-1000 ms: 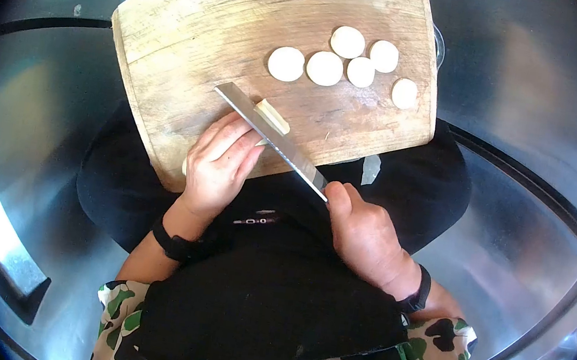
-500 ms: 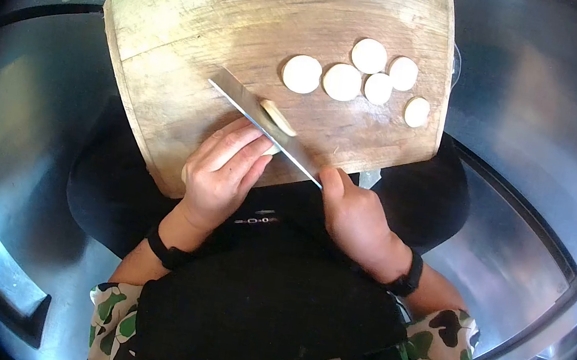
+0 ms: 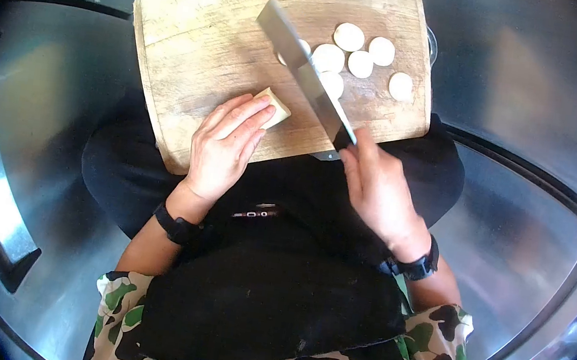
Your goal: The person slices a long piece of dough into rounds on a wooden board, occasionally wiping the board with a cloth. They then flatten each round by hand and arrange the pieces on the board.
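Pale, cream-coloured flesh shows under the fingers of the left hand: they lie stretched over a cut piece and hold it down on the board, its far corner and right end poking out past the fingertips. The thumb sits alongside the forefinger, on the side toward the right hand. The right hand is closed around the handle of a knife, whose broad metal blade slants forward and leftward from that fist, passing beyond the left fingertips and apart from the piece they hold; whether its edge touches the wood I cannot tell.

Ahead of the right hand lie round, whitish slices, seven in view, flat and loosely grouped; the blade partly covers those nearest to it. One small slice lies apart, almost straight ahead of the right knuckles. Under all of this spreads a worn wooden board, reaching out ahead of both hands and to the left of the left one.

Behind each hand comes a black wristband, on the left wrist and on the right, then camouflage-patterned sleeves. Between the forearms hangs black cloth.
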The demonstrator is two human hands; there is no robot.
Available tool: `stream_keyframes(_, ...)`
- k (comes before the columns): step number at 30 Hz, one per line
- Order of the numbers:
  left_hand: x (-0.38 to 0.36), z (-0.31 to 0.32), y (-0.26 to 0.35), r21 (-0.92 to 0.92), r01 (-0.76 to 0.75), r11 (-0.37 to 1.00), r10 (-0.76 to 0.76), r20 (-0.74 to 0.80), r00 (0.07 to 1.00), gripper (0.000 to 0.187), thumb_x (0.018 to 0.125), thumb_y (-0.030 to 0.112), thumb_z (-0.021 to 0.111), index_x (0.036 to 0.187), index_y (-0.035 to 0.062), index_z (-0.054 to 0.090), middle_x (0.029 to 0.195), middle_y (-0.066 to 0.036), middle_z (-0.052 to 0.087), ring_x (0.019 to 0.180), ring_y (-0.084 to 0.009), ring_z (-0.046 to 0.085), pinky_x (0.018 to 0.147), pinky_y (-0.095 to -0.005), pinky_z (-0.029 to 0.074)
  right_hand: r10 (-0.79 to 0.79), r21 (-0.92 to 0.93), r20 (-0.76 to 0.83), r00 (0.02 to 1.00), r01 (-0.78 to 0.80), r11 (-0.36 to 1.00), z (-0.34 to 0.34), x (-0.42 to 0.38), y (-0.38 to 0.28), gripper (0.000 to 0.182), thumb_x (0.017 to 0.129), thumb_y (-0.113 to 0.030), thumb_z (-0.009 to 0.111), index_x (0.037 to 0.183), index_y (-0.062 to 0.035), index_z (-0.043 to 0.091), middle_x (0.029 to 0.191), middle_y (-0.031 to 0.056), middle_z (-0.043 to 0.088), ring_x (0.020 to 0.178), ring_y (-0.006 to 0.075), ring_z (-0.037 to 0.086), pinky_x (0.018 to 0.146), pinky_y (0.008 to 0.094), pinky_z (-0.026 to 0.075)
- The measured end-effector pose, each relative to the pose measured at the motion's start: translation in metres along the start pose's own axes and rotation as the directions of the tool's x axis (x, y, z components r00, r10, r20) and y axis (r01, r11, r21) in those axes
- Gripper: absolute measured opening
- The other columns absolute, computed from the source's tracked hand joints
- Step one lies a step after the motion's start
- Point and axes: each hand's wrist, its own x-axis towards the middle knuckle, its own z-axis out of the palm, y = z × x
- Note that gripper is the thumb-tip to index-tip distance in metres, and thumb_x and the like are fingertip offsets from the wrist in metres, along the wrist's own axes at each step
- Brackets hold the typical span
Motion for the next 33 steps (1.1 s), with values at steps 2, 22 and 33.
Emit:
stream_keyframes(2,0.0,0.002,0.001,0.009,-0.01,1.0,0.01,-0.011,1.0,0.038,0.076,0.001,0.074,0.113,0.0057,0.069,0.12,-0.009,0.066,0.11,-0.0311,0.063,0.094,-0.0388,0.052,-0.036,-0.051,0.036,0.999,0.038,0.998,-0.002,-0.012,-0.006,0.015,0.094,-0.009,0.054,0.105,-0.0039,0.044,0.08,0.022,0.062,0.07,0.0446,0.063,0.057,0.0496,0.052)
stream_keyframes(22,-0.003,0.006,-0.007,0.098,0.0,0.995,0.002,-0.023,1.0,0.028,0.072,0.004,0.077,0.099,0.005,0.071,0.112,-0.01,0.067,0.107,-0.0285,0.065,0.089,-0.039,0.053,-0.145,-0.222,0.163,0.976,0.179,0.958,0.007,-0.021,-0.011,0.021,0.082,0.001,0.056,0.1,-0.0014,0.045,0.076,0.0135,0.054,0.057,0.0309,0.064,0.046,0.0379,0.053)
stream_keyframes(33,0.008,0.005,-0.012,-0.018,0.021,1.0,-0.021,-0.044,0.999,0.026,0.071,0.002,0.077,0.096,0.0048,0.073,0.108,-0.009,0.069,0.102,-0.0278,0.067,0.086,-0.0373,0.055,-0.12,-0.292,0.249,0.961,0.192,0.937,0.014,0.003,-0.01,0.02,0.082,0.001,0.056,0.098,-0.0005,0.044,0.072,0.0129,0.056,0.053,0.0295,0.063,0.044,0.0367,0.052)
